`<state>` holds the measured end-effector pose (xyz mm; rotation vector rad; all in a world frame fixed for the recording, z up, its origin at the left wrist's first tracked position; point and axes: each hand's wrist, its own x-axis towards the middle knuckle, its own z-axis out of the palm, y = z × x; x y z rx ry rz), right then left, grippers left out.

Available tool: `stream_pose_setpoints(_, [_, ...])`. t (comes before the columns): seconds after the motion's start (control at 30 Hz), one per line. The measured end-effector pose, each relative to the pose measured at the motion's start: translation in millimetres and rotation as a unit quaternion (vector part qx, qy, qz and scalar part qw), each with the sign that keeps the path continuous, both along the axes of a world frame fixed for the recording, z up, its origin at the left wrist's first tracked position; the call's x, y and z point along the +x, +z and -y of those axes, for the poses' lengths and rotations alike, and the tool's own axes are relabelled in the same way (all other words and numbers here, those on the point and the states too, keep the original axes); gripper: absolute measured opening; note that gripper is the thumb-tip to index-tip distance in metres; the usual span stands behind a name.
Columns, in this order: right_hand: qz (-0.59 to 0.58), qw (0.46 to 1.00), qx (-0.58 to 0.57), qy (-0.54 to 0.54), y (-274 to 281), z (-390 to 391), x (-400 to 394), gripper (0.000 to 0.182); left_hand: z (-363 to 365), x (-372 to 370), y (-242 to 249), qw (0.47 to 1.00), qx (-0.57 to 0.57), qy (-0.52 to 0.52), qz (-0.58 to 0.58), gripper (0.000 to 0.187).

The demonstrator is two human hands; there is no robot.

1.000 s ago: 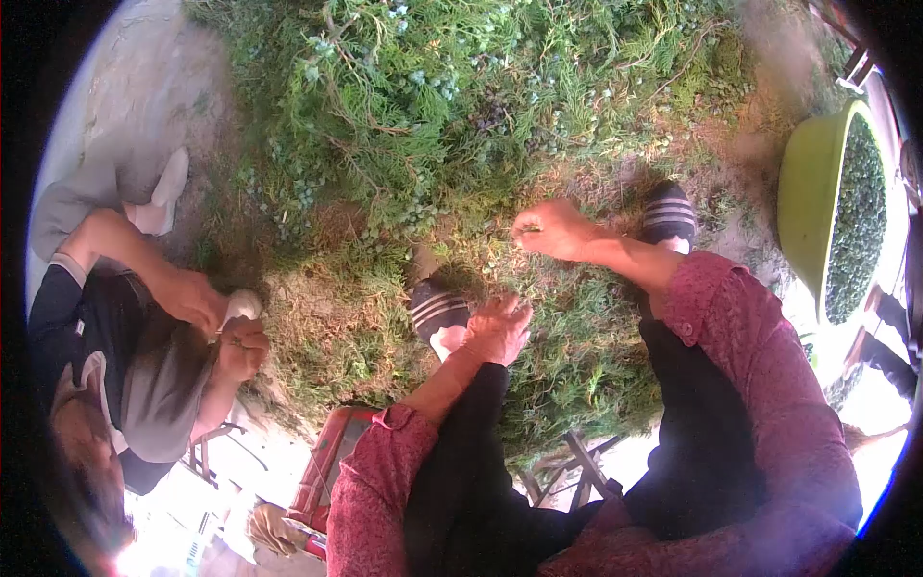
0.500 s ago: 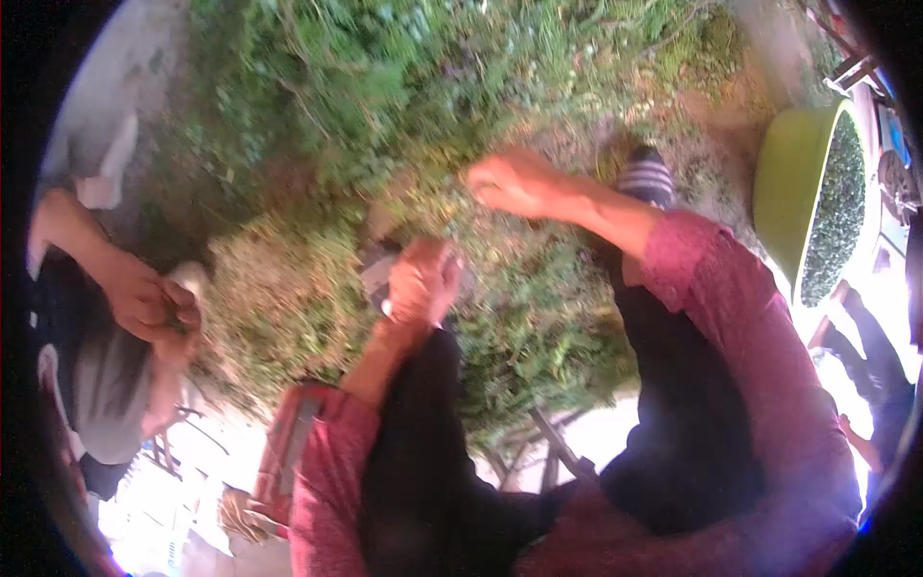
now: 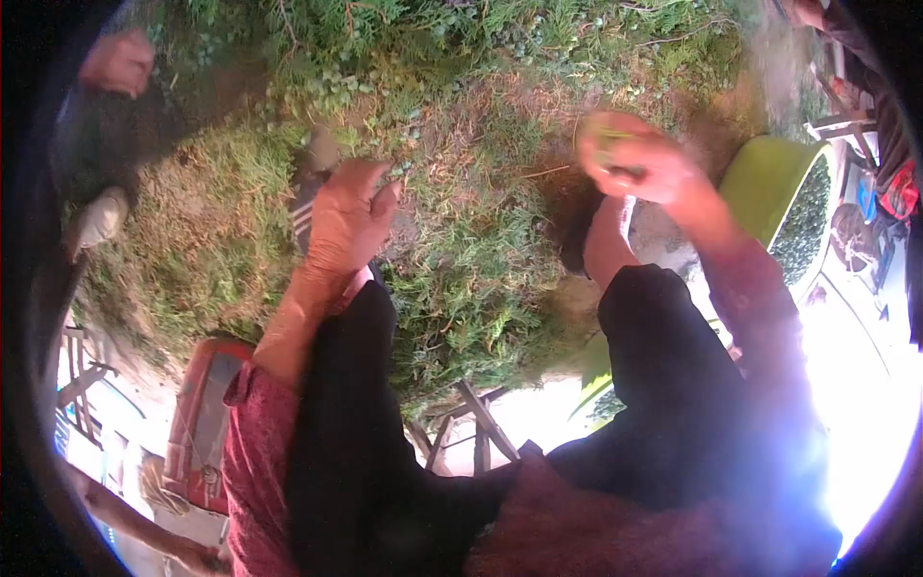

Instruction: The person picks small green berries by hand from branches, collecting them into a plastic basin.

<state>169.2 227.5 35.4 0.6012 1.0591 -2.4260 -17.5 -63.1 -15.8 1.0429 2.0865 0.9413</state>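
My left hand (image 3: 351,216) is over the pile of cut evergreen sprigs (image 3: 481,250), its thumb and fingers drawn together beside my shoe. A small green bit shows at its fingertips, and I cannot tell what it is. Further right, my right hand (image 3: 639,163) is raised over my other foot, curled and smeared by motion. A thin yellow-green sprig (image 3: 608,137) shows across its fingers. Leafy branches (image 3: 385,48) with small pale-green cones lie beyond both hands.
A lime-green tub (image 3: 769,188) full of small green pieces stands at the right. A red-framed object (image 3: 197,413) lies at left near my sleeve. Another person's hand (image 3: 120,62) is at upper left. Wooden stool legs (image 3: 481,423) show below me.
My right hand has moved right, toward the tub, and a sprig now shows in it. My left hand is further left and higher in view. The other person's hand appears further up.
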Motion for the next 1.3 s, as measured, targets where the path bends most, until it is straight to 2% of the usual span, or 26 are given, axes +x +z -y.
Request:
stream_pose_setpoints(0.03, [-0.038, 0.998, 0.033, 0.024, 7, -11, 16, 0.023, 1, 0, 3, 1.000, 0.000, 0.007, 0.006, 0.024])
stream_pose_setpoints(0.1, [0.002, 0.984, -0.176, -0.023, 32, -14, 23, 0.023, -1, -2, 6, 0.999, -0.033, 0.001, 0.001, 0.024])
stream_pose_setpoints(0.17, [0.021, 0.989, -0.147, -0.027, 47, -15, 23, 0.023, 2, -3, -2, 0.999, -0.038, 0.012, 0.000, 0.023])
stream_pose_setpoints(0.23, [0.039, 0.989, -0.106, -0.100, 47, -16, 26, 0.023, -3, -7, 4, 0.996, -0.083, 0.015, -0.026, 0.022])
stream_pose_setpoints(0.27, [0.040, 0.991, -0.095, -0.088, 47, -18, 25, 0.022, -7, -9, 11, 0.995, -0.081, 0.015, -0.051, 0.022])
stream_pose_setpoints(0.37, [0.049, 0.990, -0.099, -0.090, 52, -18, 28, 0.023, -13, -8, 24, 0.994, -0.092, 0.051, -0.021, 0.022])
stream_pose_setpoints(0.57, [0.082, 0.987, -0.091, -0.100, 55, -15, 53, 0.028, 2, -13, 6, 0.992, -0.095, 0.071, -0.038, 0.025])
stream_pose_setpoints(0.63, [0.076, 0.987, -0.089, -0.105, 54, -11, 56, 0.029, 0, -21, 21, 0.981, -0.161, 0.108, -0.030, 0.024])
stream_pose_setpoints(0.7, [0.069, 0.988, -0.086, -0.110, 52, -9, 53, 0.031, -2, -23, 24, 0.982, -0.140, 0.126, -0.003, 0.024])
stream_pose_setpoints(0.77, [0.060, 0.986, -0.100, -0.118, 49, -6, 49, 0.033, 4, -26, 12, 0.984, -0.104, 0.114, -0.091, 0.022])
stream_pose_setpoints(0.8, [0.061, 0.986, -0.100, -0.120, 48, -6, 46, 0.033, 1, -25, 15, 0.984, -0.104, 0.112, -0.091, 0.022])
stream_pose_setpoints(0.87, [0.046, 0.985, -0.112, -0.121, 46, -6, 43, 0.034, -5, -24, 24, 0.976, -0.148, 0.153, -0.038, 0.021])
stream_pose_setpoints(0.9, [0.043, 0.985, -0.113, -0.123, 45, -6, 44, 0.034, -1, -23, 15, 0.976, -0.148, 0.151, -0.041, 0.021])
stream_pose_setpoints(0.97, [0.029, 0.984, -0.106, -0.143, 42, -2, 43, 0.034, 12, -26, -4, 0.994, -0.042, 0.076, -0.060, 0.019])
stream_pose_setpoints(1.0, [0.014, 0.982, -0.111, -0.150, 41, 3, 43, 0.034, -1, -22, 16, 0.982, -0.149, 0.092, -0.073, 0.016])
stream_pose_setpoints(1.03, [0.025, 0.971, -0.138, -0.194, 42, 8, 42, 0.034, 13, -25, -11, 0.993, -0.082, 0.069, -0.040, 0.013])
stream_pose_setpoints(1.07, [0.034, 0.957, -0.163, -0.238, 43, 12, 40, 0.035, 1, -22, 8, 0.985, -0.144, 0.056, -0.076, 0.013])
stream_pose_setpoints(1.1, [0.014, 0.954, -0.161, -0.251, 41, 17, 35, 0.035, -2, -22, 13, 0.986, -0.150, 0.061, -0.046, 0.012])
stream_pose_setpoints(1.13, [0.004, 0.943, -0.179, -0.282, 38, 27, 30, 0.035, 0, -23, 10, 0.989, -0.127, 0.048, -0.051, 0.012])
stream_pose_setpoints(1.17, [-0.003, 0.931, -0.197, -0.309, 36, 32, 28, 0.035, 17, -24, -19, 0.993, -0.104, 0.055, -0.006, 0.014])
stream_pose_setpoints(1.2, [-0.012, 0.953, -0.148, -0.264, 33, 31, 27, 0.035, 10, -24, -11, 0.993, -0.106, 0.024, -0.047, 0.013])
stream_pose_setpoints(1.23, [-0.020, 0.952, -0.147, -0.269, 33, 30, 25, 0.035, 3, -19, -4, 0.990, -0.109, -0.006, -0.086, 0.013])
stream_pose_setpoints(1.3, [0.043, 0.948, -0.119, -0.292, 33, 31, 21, 0.034, -2, -11, -9, 0.987, -0.108, -0.053, -0.103, 0.012])
